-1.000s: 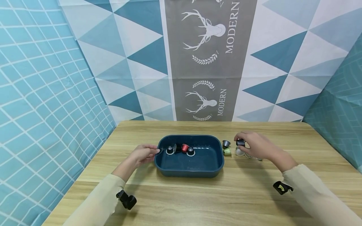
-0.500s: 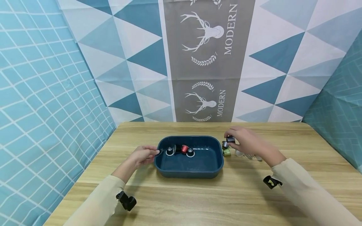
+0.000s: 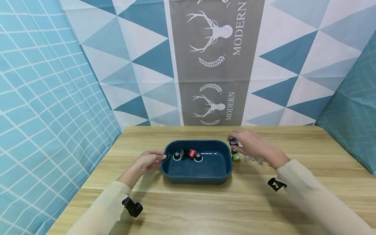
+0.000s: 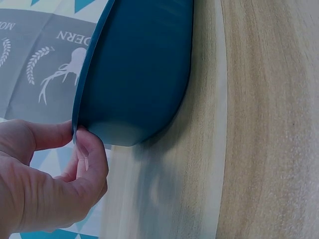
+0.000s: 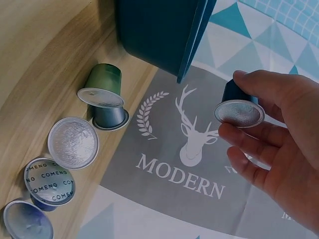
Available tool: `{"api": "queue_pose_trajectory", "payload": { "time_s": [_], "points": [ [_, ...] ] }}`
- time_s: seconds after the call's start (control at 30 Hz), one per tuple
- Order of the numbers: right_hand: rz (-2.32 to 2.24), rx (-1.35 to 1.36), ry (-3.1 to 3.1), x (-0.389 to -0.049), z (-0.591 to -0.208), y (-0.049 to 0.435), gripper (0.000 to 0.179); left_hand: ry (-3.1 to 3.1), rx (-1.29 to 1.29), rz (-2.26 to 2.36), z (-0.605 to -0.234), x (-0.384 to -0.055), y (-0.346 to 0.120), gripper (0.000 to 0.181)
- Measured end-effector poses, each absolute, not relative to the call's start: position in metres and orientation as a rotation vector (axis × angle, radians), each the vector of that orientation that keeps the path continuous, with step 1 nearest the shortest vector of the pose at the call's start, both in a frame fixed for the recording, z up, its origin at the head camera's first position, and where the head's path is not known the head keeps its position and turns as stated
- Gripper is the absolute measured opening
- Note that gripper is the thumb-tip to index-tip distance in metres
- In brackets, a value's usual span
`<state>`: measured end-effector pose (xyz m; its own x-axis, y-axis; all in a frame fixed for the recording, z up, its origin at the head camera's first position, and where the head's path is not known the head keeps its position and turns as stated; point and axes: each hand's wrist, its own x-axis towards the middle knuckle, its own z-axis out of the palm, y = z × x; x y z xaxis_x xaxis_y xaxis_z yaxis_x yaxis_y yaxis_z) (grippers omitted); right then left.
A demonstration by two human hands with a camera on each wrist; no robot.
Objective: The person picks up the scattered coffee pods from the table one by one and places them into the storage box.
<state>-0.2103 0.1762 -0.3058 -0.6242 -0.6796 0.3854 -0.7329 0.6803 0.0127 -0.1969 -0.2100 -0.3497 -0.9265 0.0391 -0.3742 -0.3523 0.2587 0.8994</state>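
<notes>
The left hand [image 3: 148, 161] has its grip pinched on the left rim of the blue basin [image 3: 195, 180], which sits on the table [image 3: 188, 209] with a red capsule [image 3: 192, 153] and three dark capsules [image 3: 198, 158] in its far left half. The right hand [image 3: 249, 142] grasps a dark-sided capsule [image 5: 239, 113] between thumb and fingers, raised above the table by the basin's far right corner. Right of the basin lie a green capsule [image 5: 103, 83], a blue-grey capsule [image 5: 109, 117] just beyond it and three foil-topped capsules [image 5: 73, 143] farther right, whose body colours are hard to make out.
</notes>
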Motion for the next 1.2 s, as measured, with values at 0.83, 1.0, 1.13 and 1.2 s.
{"api": "queue_pose_trajectory", "payload": {
  "time_s": [0.83, 1.0, 1.13, 1.2],
  "points": [
    [0.156, 1.175, -2.574, -0.215, -0.293, 0.147, 0.022, 2.237, -0.286, 1.736, -0.353, -0.198, -0.206, 0.036],
    [0.124, 1.168, -2.602, -0.216, -0.289, 0.142, 0.022, 2.237, -0.289, 1.729, -0.351, -0.197, -0.206, 0.036],
    [0.111, 1.171, -2.632, -0.216, -0.285, 0.138, 0.022, 2.248, -0.288, 1.718, -0.349, -0.196, -0.206, 0.037],
    [0.108, 1.174, -2.647, -0.216, -0.284, 0.136, 0.022, 2.253, -0.286, 1.714, -0.349, -0.195, -0.205, 0.038]
  ]
}}
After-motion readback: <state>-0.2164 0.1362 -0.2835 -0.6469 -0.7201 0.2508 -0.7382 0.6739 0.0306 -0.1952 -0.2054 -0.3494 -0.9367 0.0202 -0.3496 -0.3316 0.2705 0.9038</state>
